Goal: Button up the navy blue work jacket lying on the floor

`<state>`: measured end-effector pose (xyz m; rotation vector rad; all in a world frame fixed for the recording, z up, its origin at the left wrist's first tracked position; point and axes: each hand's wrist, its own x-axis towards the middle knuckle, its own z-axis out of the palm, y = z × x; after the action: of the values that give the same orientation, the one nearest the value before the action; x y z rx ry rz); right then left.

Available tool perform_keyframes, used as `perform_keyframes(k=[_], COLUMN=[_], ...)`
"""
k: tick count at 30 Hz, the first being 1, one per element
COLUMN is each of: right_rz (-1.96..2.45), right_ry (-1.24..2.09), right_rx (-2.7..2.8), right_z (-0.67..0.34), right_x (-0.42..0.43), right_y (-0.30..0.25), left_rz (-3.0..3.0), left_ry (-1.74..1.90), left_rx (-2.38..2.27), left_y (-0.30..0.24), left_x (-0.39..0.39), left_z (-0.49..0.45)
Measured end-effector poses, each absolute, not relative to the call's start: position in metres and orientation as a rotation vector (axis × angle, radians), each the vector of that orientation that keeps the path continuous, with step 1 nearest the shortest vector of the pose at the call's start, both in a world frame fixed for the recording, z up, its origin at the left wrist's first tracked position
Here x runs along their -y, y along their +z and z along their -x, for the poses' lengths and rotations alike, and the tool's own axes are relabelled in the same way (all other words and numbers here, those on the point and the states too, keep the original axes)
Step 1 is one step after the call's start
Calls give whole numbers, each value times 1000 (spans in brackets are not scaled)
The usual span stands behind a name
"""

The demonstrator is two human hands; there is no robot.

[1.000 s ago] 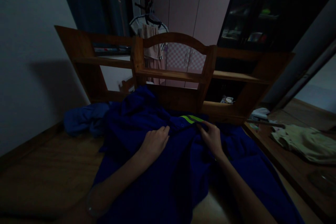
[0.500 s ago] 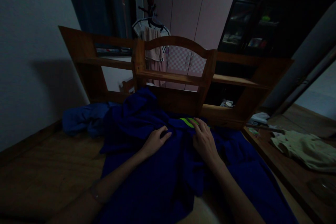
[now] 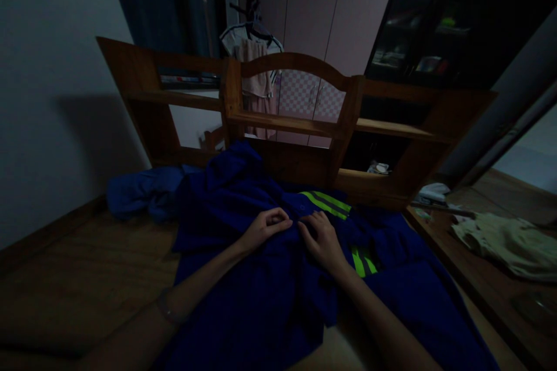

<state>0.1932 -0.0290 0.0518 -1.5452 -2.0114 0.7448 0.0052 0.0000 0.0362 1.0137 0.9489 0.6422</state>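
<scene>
A dark blue work jacket (image 3: 243, 295) with yellow-green reflective strips lies spread and rumpled over the wooden bed boards. A small round button (image 3: 302, 207) shows faintly near its middle. My left hand (image 3: 265, 231) is closed, thumb and fingertips pinching the jacket's cloth just left of centre. Close beside it, my right hand (image 3: 322, 240) has its fingers bent and closed on the same cloth, below the upper reflective strip (image 3: 326, 204). The fingertips of both hands nearly meet. A second reflective strip (image 3: 363, 261) lies right of my right wrist.
A wooden headboard with shelves (image 3: 287, 122) rises behind the jacket. Blue bundled cloth (image 3: 145, 192) lies against the left wall. A pale garment (image 3: 509, 243) rests on the right-hand surface. Clothes on hangers (image 3: 256, 64) and pink cabinets (image 3: 313, 17) stand beyond.
My right hand has moved left and nearer, off the upper reflective strip, and closed on cloth beside my left hand. My left hand shifted slightly right and closed. A second strip has come into sight.
</scene>
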Motion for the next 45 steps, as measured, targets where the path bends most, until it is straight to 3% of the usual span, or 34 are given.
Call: perform_keyframes(k=[8, 17, 26, 45], right_rz=[1568, 1552, 1522, 1553], right_ry=[955, 1290, 1353, 1367], right_rx=[1777, 1448, 1455, 1429], right_z=[-200, -203, -202, -202], right_x=[26, 22, 22, 23], right_y=[48, 33, 36, 38], left_rz=[-1289, -895, -685, -858], left_ry=[608, 569, 547, 504], left_rx=[-1011, -983, -979, -963], left_y=[24, 20, 15, 27], left_x=[-1, 0, -1, -2], left_z=[-6, -4, -3, 0])
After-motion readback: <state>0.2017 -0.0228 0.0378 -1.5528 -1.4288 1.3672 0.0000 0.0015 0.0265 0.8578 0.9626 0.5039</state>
